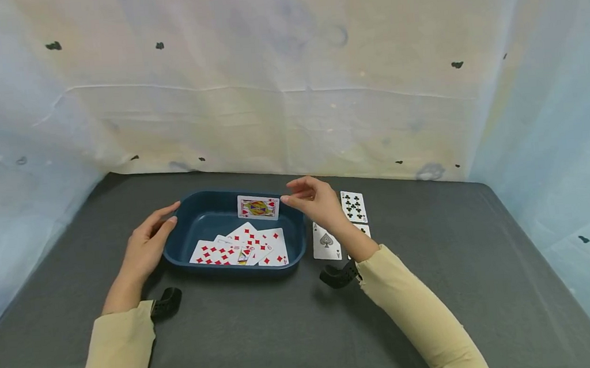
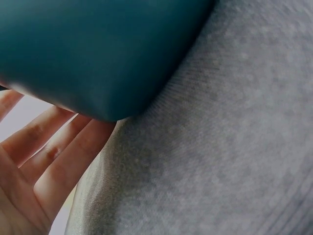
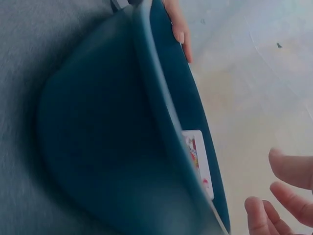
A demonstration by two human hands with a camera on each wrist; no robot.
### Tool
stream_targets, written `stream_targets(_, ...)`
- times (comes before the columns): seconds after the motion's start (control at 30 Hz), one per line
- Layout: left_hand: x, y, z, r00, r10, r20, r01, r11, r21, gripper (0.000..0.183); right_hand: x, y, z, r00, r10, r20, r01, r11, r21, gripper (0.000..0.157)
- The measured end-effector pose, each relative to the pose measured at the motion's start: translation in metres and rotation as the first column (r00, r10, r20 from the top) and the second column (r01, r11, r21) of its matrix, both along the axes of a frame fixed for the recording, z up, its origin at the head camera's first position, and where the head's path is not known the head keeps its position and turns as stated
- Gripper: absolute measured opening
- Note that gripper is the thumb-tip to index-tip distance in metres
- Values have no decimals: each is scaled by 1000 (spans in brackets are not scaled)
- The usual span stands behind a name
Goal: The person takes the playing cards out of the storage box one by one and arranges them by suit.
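A dark blue tray [image 1: 239, 271] holds several red-suit playing cards [image 1: 274, 239], fanned face up toward its near side. A face card of hearts [image 1: 258, 207] leans at the far wall inside. My left hand [image 1: 146, 245] is at the tray's left end, with its straight fingers [image 2: 73, 154] against the outer wall in the left wrist view. Over the right end hangs my right hand [image 1: 319, 202], thumb tip near the face card's edge in the head view. The right wrist view shows its fingers [image 3: 293, 169] apart from that card, loosely bent, with nothing between them.
Right of the tray, an ace of spades [image 1: 327, 241] and a clubs card [image 1: 354, 207] lie face up on the grey tabletop [image 1: 434, 236]. Another card there is partly hidden by the right forearm. Pale cloth walls [image 1: 279, 121] enclose the back and sides.
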State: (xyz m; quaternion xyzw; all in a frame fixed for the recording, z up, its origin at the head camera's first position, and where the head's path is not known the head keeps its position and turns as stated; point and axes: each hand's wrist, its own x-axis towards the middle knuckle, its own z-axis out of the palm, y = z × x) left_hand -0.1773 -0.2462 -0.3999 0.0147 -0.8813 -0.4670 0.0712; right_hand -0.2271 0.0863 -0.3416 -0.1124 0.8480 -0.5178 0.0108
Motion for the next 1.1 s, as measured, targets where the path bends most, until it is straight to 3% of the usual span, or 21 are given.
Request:
stream_targets(0.17, -2, 1, -2, 1000, 4, 8, -4, 1000, 5, 50, 0, -15, -3, 999, 6, 42, -7, 1000, 10, 38)
stream_targets(0.37, -3, 3, -1, 1000, -1, 15, 1, 1000, 11, 50, 1, -29, -4, 990, -62, 125, 62, 998, 2, 42)
stream_targets(0.57, -2, 0, -1, 1000, 2, 5, -2, 1000, 17, 51, 5, -45, -4, 981, -120, 150, 101, 986, 131, 52)
stream_targets(0.9, 0, -1, 0, 1000, 9, 3, -9, 1000, 12, 51, 4, -67, -12, 958, -121, 260, 68, 977, 205, 43)
stream_targets(1.1, 0, 0, 0, 1000, 5, 8, -5, 1000, 11, 52, 1, -68, -20, 960, -108, 258, 57, 979, 196, 42)
